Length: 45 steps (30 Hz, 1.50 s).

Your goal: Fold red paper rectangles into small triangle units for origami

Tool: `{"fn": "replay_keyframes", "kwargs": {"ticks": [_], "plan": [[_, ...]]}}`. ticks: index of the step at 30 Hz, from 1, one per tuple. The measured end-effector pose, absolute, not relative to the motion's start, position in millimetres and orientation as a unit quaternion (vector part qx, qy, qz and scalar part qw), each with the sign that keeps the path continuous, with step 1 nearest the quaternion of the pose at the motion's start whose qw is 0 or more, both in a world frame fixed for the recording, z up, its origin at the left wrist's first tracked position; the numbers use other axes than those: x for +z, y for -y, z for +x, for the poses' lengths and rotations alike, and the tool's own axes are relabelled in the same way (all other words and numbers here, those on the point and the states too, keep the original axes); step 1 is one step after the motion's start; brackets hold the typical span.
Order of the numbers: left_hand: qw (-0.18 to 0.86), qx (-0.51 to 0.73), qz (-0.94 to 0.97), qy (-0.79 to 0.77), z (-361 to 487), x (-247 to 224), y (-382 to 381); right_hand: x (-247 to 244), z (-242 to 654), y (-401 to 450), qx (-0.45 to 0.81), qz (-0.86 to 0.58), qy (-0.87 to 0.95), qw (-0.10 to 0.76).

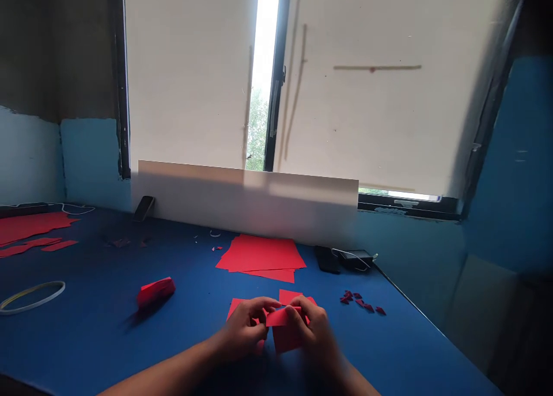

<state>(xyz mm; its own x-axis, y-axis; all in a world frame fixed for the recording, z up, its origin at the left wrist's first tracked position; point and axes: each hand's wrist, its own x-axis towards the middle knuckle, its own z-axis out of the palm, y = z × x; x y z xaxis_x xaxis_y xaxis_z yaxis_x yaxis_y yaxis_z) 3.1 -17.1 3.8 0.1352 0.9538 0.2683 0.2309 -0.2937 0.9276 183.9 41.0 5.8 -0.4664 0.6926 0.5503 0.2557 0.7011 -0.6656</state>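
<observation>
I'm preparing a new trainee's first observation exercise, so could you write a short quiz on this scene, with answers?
1. What is held between the left hand and the right hand?
2. True or false: the stack of large red sheets lies farther from the person than the two hands do.
3. Which of these lies on the blue table to the right of the right hand?
A) a white ring
B) a cluster of small red scraps
C) a crumpled-looking red bundle

Key:
1. A piece of red paper, which appears folded.
2. True.
3. B.
</observation>
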Motion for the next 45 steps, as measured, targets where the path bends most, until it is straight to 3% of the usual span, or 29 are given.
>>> {"fn": "replay_keyframes", "kwargs": {"ticks": [11,18,22,29,45], "plan": [[0.391,0.491,0.628,-0.460,6.7,-2.8,15.1,-4.4,184.2,-46.4,0.365,-0.204,0.827,0.376],[0.422,0.536,0.579,-0.446,7.3,-6.9,6.8,8.1,180.6,-36.7,0.307,-0.256,0.813,0.423],[0.438,0.550,0.547,-0.454,8.9,-6.1,6.9,8.0,180.1,-38.9,0.367,-0.251,0.776,0.447],[0.384,0.608,0.535,-0.444,6.6,-9.6,6.6,2.1,180.3,-41.1,0.411,-0.304,0.711,0.482],[0.246,0.506,0.668,-0.487,3.1,-1.6,11.9,1.6,184.4,-47.7,0.307,-0.302,0.784,0.447]]}}
